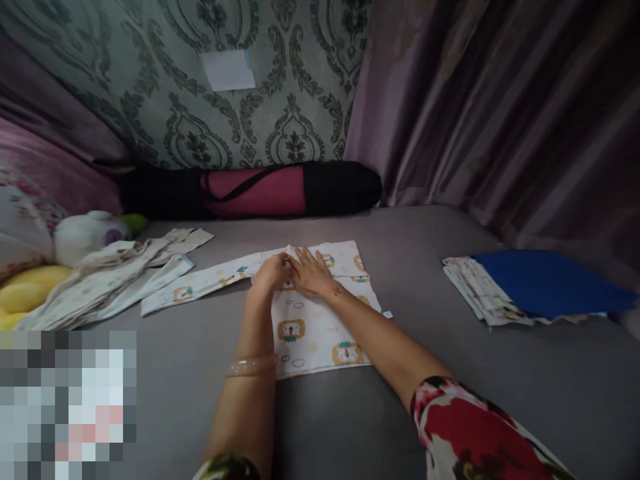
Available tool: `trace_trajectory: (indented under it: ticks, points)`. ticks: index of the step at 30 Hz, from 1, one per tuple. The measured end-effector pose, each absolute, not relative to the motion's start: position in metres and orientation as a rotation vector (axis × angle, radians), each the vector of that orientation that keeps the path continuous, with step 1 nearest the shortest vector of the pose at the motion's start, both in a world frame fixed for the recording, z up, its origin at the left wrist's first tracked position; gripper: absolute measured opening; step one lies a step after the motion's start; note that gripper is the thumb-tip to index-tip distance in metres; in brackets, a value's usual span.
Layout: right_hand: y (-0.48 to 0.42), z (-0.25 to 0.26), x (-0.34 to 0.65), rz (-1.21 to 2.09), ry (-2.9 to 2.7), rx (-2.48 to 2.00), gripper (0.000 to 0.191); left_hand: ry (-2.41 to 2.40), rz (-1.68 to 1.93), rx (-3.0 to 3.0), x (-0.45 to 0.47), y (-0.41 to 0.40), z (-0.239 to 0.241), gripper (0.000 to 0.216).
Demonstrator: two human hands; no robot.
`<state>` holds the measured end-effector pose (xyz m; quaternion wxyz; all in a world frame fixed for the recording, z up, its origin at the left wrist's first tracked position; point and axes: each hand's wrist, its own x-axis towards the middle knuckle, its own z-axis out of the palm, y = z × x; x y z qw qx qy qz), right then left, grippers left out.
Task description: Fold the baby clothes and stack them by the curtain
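Note:
A white child's shirt (320,333) printed with orange lion faces lies on the grey bed surface, its upper part folded over and one long sleeve (200,283) stretched out to the left. My left hand (274,272) is at the inner end of that sleeve, fingers curled in on the fabric; their tips are partly hidden. Right beside it, my right hand (311,272) rests flat on the folded upper part with its fingers extended. The two hands touch or nearly touch. A small white tag (387,315) sticks out at the shirt's right edge.
Loose pale clothes (105,277) lie to the left, near a white plush toy (87,237) and a yellow one (35,290). On the right is a stack of folded clothes (480,293) with a blue cloth (550,283). A black and maroon long bag (255,191) lies along the wall.

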<state>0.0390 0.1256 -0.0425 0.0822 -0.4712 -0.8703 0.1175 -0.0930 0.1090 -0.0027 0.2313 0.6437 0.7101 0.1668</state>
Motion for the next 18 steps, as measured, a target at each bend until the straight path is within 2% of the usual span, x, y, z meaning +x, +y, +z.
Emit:
trace_trajectory:
  ticks: [4,8,14,18]
  points:
    - [0.133,-0.033,0.049,0.449,-2.566,-1.423,0.056,2.008,0.344,1.868,-0.092,0.11,-0.007,0.041]
    - [0.14,-0.033,0.071,0.246,-2.325,-1.674,0.062,2.075,0.309,1.928,-0.09,0.112,-0.016,0.038]
    - [0.144,-0.048,0.078,0.256,-2.27,-1.808,0.068,2.083,0.21,2.066,-0.086,0.115,-0.027,0.03]
    - [0.152,-0.035,0.09,0.495,-2.297,-1.783,0.069,2.075,0.225,2.059,-0.088,0.113,-0.027,0.03]
